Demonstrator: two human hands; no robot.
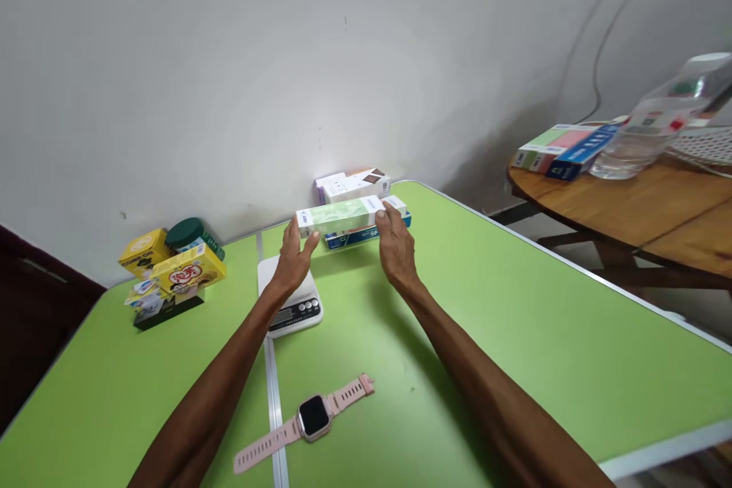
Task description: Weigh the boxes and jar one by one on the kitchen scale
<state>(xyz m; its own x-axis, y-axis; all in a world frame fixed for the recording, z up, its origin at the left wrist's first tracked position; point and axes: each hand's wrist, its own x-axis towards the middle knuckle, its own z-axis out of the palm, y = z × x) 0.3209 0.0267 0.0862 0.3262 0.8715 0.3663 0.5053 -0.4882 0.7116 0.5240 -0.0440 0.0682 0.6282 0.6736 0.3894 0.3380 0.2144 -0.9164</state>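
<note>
Head: oblong pale-green carton (pixel 341 216) between left fingers (pixel 292 235) and right fingers (pixel 393 219)

Soft light, wall (pixel 343 107) brightest mid-frame, faint shadows on table (pixel 515 328), bottle (pixel 657 118) stretched, perhaps blurred

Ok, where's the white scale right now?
The white scale sits on the green table, left of centre in the head view, partly hidden by the left hand and forearm, beyond the pink-strapped watch.

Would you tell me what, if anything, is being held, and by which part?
A green-and-white box, by its ends: left hand at one, right hand at the other.
</note>
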